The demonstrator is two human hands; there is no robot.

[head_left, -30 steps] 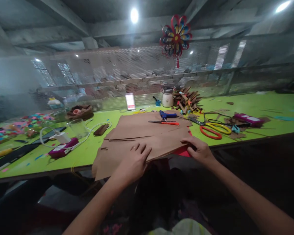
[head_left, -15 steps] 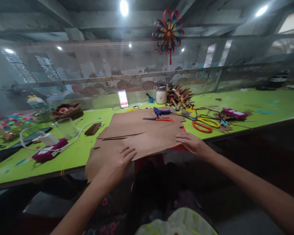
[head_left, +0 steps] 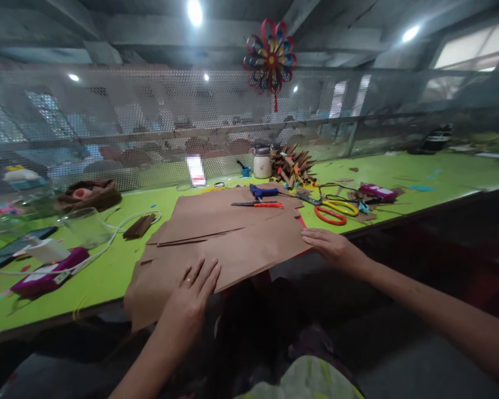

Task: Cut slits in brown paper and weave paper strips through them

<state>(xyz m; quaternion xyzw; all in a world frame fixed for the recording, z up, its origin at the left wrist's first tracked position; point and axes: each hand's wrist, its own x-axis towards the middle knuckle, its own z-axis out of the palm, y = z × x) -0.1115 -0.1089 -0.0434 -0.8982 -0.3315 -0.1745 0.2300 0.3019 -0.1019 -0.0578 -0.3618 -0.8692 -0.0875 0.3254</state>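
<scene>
A stack of large brown paper sheets (head_left: pixel 228 233) lies on the green table (head_left: pixel 103 271) and overhangs its near edge. My left hand (head_left: pixel 189 302) rests flat on the near edge of the sheets, fingers stretched out, a ring on one finger. My right hand (head_left: pixel 330 246) lies flat at the right corner of the stack, fingers extended, over a red sheet edge (head_left: pixel 301 221) that peeks from beneath. A red-handled cutter (head_left: pixel 260 204) and a blue glue gun (head_left: pixel 261 192) lie on the far part of the paper.
Orange and yellow scissors (head_left: pixel 335 210) lie right of the paper. A white jar (head_left: pixel 261 163) and a bundle of brown paper rolls (head_left: pixel 293 163) stand at the back by the perforated screen. On the left are a glass cup (head_left: pixel 81 227), white cable and pink boxes (head_left: pixel 45 271).
The view has swung right, so everything sits further left in frame. My left hand slid back toward the near edge of the paper; my right hand stays at the right corner.
</scene>
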